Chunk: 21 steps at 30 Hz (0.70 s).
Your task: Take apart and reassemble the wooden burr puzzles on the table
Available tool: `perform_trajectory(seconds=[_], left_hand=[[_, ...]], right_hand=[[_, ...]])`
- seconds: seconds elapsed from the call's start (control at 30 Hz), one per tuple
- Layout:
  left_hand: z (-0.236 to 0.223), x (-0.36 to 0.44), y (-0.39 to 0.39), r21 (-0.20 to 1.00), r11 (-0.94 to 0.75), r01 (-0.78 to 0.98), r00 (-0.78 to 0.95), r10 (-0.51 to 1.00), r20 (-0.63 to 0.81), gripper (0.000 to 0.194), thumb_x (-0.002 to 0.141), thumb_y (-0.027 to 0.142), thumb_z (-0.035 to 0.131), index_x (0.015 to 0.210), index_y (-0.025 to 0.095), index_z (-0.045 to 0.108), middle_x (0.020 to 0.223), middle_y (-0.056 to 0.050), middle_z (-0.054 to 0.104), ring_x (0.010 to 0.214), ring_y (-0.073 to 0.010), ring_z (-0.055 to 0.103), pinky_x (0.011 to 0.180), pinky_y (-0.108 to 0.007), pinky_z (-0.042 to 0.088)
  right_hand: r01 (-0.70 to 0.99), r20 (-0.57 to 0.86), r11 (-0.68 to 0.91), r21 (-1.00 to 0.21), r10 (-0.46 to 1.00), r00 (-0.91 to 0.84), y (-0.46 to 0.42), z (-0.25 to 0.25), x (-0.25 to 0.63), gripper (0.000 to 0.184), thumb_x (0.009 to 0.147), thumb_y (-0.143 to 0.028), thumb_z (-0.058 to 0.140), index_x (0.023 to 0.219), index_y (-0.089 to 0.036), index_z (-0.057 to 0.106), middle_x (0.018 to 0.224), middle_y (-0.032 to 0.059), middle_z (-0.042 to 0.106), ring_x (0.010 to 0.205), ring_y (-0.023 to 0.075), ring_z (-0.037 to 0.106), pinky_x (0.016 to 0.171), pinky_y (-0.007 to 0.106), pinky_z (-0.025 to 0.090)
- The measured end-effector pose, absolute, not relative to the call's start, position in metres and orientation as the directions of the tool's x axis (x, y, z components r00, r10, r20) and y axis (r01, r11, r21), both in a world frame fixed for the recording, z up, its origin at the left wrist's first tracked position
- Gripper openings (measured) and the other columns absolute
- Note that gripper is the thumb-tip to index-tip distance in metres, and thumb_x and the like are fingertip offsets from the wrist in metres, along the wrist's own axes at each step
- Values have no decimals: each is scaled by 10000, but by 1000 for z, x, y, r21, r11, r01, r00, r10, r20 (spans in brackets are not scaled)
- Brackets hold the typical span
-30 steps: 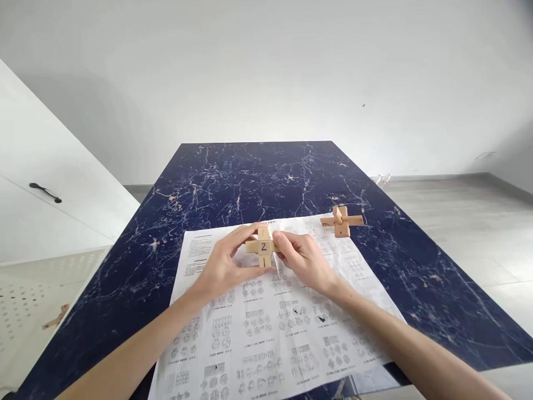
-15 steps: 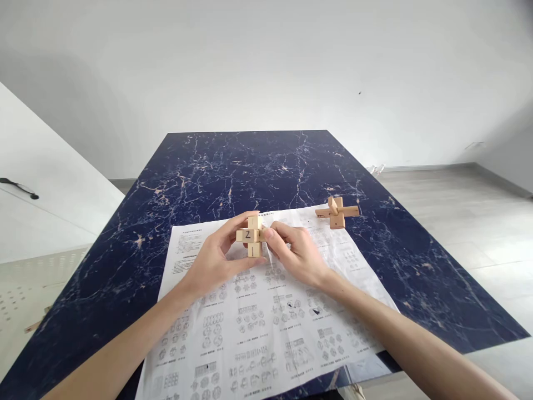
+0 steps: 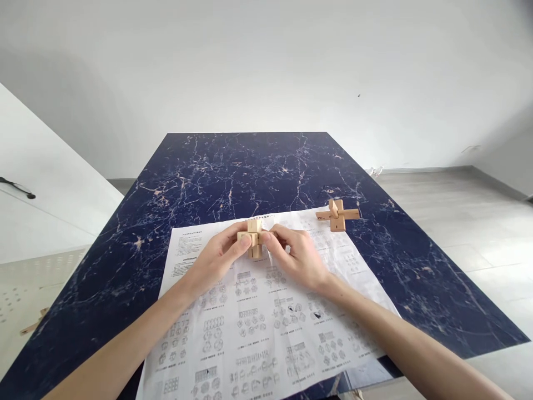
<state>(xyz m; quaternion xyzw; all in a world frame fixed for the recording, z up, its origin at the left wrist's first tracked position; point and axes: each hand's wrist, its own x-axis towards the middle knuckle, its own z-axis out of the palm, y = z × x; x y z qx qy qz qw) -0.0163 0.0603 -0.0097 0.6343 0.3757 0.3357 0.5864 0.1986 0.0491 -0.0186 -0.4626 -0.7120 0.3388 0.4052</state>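
Note:
A pale wooden interlocking puzzle (image 3: 255,226) made of crossed blocks is held between my two hands, just above a printed sheet. My left hand (image 3: 222,249) grips its left side, the thumb pressed on the block that points toward me. From the right, my right hand (image 3: 296,254) pinches the block on that side between thumb and bent fingers. The fingers behind the puzzle are partly hidden. Under both hands lies the creased white instruction sheet (image 3: 250,297), printed with rows of small puzzle diagrams.
A darker brown wooden puzzle (image 3: 337,215) in a cross shape stands at the sheet's upper right corner. The dark blue marbled table (image 3: 245,172) reaches toward a white wall. A white cabinet (image 3: 50,183) with a black handle is at the left.
My left thumb has moved from beneath the puzzle up onto its front block, covering the written 2. The puzzle appears slightly tilted, and my right hand keeps its pinch.

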Motion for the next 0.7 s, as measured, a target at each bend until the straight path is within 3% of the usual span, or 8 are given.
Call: perform_trajectory(seconds=[0.13,0.43,0.7], left_hand=[[-8,-15,59,996,-24,84,492,871,-21,507,1074,584,613,1461,262,672,1358,-109,730,1193,-293,703,1074,-450,563],[-4,-13,58,996,-36,79,513,858,-9,483,1044,588,655,1386,249,694,1171,-94,738,1044,-260,696,933,-400,596],[-4,-12,57,995,-68,76,508,861,20,491,1026,566,682,1397,244,669,1199,-103,736,1077,-272,701,960,-430,606]], right_hand=[[419,269,345,-840,935,-231,49,-20,198,420,1080,-433,522,716,-256,407,620,-35,450,560,137,364,551,327,307],[420,272,342,-840,937,-219,50,-24,197,439,1056,-391,540,687,-257,343,588,-45,403,551,135,339,539,317,310],[423,273,335,-842,941,-200,49,-21,195,434,1036,-386,538,677,-261,329,576,-46,379,546,138,326,530,313,300]])
